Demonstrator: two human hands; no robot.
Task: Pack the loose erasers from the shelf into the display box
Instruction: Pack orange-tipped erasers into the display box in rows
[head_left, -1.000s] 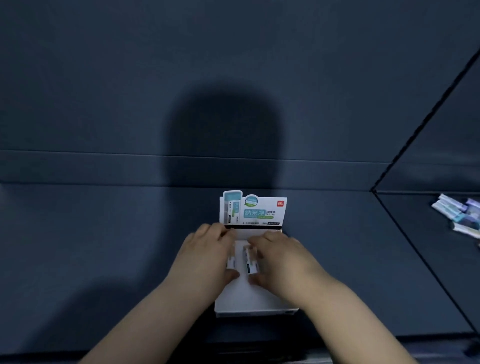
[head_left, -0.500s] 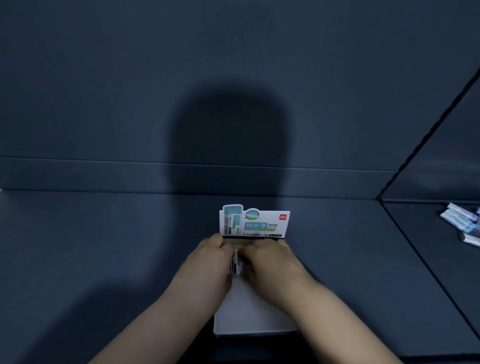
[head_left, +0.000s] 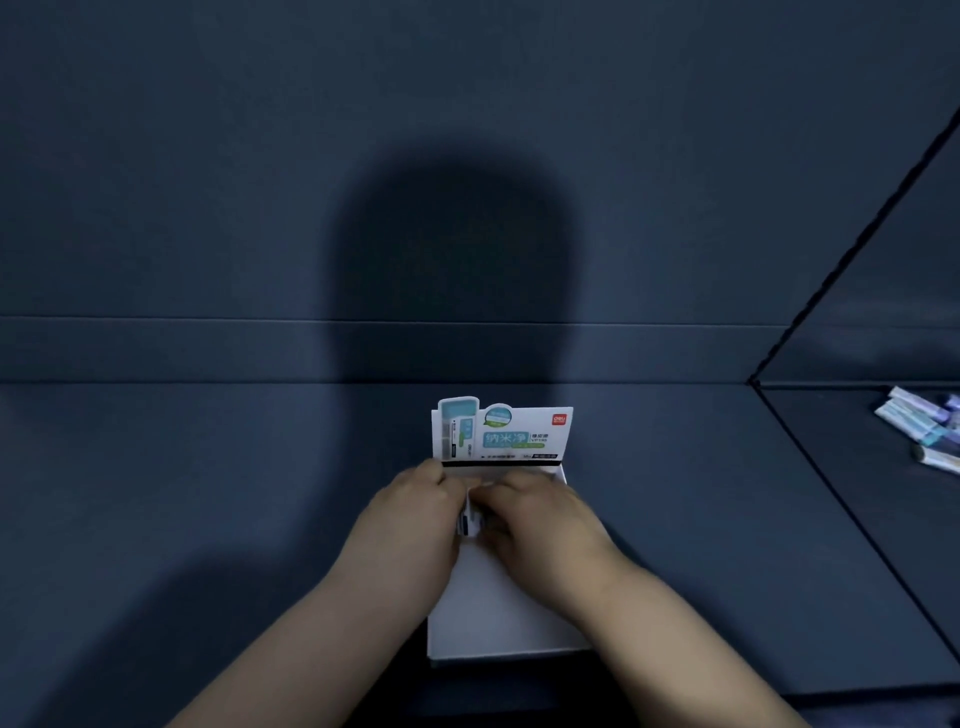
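Left hand (head_left: 415, 525) and right hand (head_left: 540, 525) meet over the white cardboard display box (head_left: 498, 613) on the dark blue shelf (head_left: 208, 519).
Both hands have curled fingers and grasp small white erasers (head_left: 466, 522) between them, with the knuckles almost touching. Only a narrow white part with a dark mark shows in the gap, so I cannot tell how many they hold. The held erasers are inside the box, near its back wall, just in front of the upright printed header card (head_left: 509, 434) with blue and green pictures. The box stands near the front edge of the shelf. A small pile of loose erasers in pale blue and white wrappers (head_left: 919, 426) lies well apart at the right, on the next shelf section.
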